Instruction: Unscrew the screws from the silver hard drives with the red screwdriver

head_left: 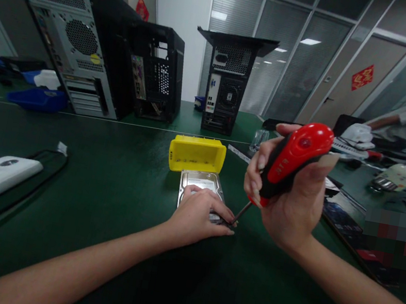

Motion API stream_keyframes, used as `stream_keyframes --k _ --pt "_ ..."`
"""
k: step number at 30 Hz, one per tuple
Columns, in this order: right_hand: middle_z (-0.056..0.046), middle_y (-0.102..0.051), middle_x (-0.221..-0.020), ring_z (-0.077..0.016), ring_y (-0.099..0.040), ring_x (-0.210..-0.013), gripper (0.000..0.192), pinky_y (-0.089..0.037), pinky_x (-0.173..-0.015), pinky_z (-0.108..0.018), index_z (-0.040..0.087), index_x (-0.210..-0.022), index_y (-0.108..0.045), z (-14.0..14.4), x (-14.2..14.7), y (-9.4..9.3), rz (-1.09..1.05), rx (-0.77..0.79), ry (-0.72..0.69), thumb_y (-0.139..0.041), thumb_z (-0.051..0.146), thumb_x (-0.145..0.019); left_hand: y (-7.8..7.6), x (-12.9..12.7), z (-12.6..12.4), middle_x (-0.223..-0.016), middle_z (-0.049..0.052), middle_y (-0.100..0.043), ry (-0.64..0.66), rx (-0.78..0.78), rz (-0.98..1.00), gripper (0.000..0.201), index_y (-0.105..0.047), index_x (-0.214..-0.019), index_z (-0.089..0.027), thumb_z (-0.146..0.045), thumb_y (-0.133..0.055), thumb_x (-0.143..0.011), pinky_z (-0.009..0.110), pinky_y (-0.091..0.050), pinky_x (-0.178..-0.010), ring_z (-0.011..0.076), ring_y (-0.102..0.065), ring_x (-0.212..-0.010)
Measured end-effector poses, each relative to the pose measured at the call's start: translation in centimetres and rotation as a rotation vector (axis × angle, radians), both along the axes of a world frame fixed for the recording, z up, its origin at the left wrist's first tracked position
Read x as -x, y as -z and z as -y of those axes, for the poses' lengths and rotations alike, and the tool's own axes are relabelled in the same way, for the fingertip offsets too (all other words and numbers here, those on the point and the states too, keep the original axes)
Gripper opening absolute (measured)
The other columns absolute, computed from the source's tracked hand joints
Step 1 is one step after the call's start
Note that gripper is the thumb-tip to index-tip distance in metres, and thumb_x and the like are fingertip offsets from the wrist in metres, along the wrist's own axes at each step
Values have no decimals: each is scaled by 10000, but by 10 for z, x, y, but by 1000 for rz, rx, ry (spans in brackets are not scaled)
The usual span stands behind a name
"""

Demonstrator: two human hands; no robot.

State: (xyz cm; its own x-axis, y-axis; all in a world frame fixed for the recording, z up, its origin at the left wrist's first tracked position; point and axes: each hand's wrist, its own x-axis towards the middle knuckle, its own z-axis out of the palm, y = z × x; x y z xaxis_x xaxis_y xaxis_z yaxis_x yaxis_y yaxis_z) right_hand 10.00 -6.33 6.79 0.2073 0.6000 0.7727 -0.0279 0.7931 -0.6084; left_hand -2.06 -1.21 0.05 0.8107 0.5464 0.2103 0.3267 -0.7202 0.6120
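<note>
Head view, left hand [197, 217] flat on drive [201, 183], right hand [290, 193] gripping screwdriver [291, 160]

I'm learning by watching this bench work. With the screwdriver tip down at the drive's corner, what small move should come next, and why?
Probably a slow turn of the red-and-black-handled screwdriver, pressing down. The right hand grips it with the tip at the near right corner of the silver metal hard drive, and the left hand lies flat on the drive, steadying it.

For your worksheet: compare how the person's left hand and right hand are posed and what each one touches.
The left hand lies flat, palm down, on the hard drive; the right hand is raised and curled in a fist. The left holds no tool; the right grips the red screwdriver. Both meet at the drive's near corner.
</note>
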Motion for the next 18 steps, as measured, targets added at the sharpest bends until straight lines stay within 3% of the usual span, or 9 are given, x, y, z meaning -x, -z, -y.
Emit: stream_keyframes --k 18 --pt "10 -462 -766 -85 -448 -482 343 -342 -311 -194 274 -1005 -522 2 0 -3 -45 51 -73 -595 524 -782 -4 -1 3 -981 -46 -741 -23 13 -9 120 -738 -858 -295 -359 -711 -761 438 -240 -969 227 -597 -999"
